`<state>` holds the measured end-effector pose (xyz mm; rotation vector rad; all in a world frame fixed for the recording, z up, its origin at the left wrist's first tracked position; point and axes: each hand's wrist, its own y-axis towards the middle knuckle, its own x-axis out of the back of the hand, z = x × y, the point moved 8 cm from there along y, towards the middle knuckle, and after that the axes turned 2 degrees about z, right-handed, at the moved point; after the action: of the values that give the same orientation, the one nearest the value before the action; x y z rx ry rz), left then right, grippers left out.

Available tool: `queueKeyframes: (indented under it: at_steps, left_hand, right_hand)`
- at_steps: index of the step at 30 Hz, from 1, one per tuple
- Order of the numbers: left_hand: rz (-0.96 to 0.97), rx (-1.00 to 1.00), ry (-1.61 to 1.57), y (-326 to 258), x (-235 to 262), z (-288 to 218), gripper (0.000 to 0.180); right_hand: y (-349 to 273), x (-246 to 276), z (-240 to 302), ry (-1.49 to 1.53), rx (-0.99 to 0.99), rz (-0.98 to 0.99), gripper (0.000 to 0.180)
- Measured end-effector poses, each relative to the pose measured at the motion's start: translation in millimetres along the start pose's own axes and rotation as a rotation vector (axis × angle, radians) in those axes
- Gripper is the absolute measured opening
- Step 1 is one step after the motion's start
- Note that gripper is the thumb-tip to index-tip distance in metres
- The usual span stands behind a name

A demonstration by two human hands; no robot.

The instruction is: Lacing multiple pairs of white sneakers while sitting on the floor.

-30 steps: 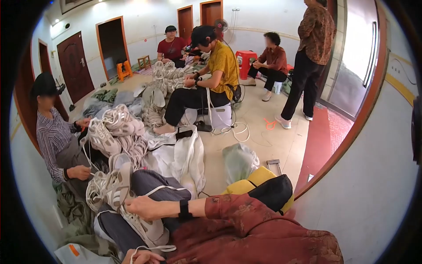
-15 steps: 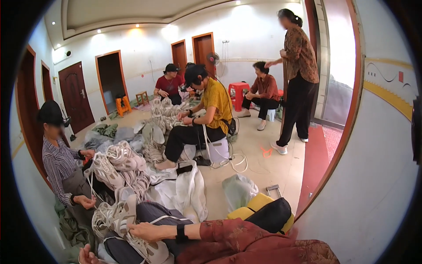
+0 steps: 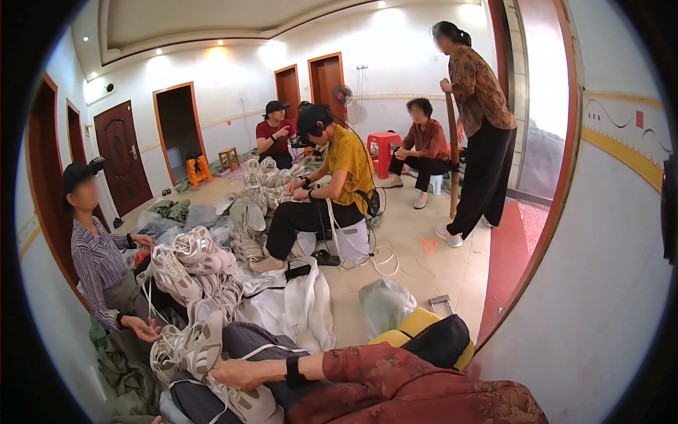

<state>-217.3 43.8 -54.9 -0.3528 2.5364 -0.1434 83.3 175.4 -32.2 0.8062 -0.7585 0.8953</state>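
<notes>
Over my lap lie beige and white sneakers [image 3: 203, 346] with loose white laces, one more sneaker [image 3: 247, 404] just below them. My right hand [image 3: 241, 374], coming out of a dark red patterned sleeve, is closed with its fingertips against these sneakers. What it pinches is too small to make out. A white shoelace [image 3: 265, 348] trails across the dark grey cloth over my legs. Of my left hand, only a fingertip [image 3: 157, 420] shows at the bottom edge, so its fingers are hidden.
A heap of sneakers [image 3: 194, 265] stands beside a person in a striped shirt [image 3: 99, 258] at left. A person in yellow [image 3: 346, 169] sits amid more shoes. White sheeting [image 3: 300, 304], a plastic bag [image 3: 385, 304] and a yellow-black bag [image 3: 431, 339] lie nearby.
My left hand has dropped almost out of view at the bottom. My right hand stays at the sneakers. The striped-shirt person lifts their head; the standing person now holds a long wooden piece.
</notes>
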Motion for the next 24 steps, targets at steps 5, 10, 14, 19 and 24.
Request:
queueKeyframes:
  at_steps: [5, 10, 14, 19, 24]
  left_hand:
    - [-0.019, -0.041, 0.131, -1, 4, -6, 0.023]
    - [-0.033, -0.064, 0.266, -1, 4, -4, 0.024]
    - [-0.041, -0.078, 0.376, -2, 4, -2, 0.024]
    - [-0.046, -0.120, 0.497, -3, -2, 2, 0.024]
    - [-0.043, -0.190, 0.592, 1, -20, 8, 0.024]
  right_hand:
    - [3, 3, 13, -0.154, 0.081, -0.137, 0.022]
    - [6, 9, 16, -0.214, 0.075, -0.215, 0.015]
    - [4, 6, 25, -0.310, 0.170, -0.274, 0.015]
    - [-5, 12, 29, -0.192, 0.142, -0.302, 0.010]
    - [-12, 20, 38, -0.049, 0.075, -0.128, 0.008]
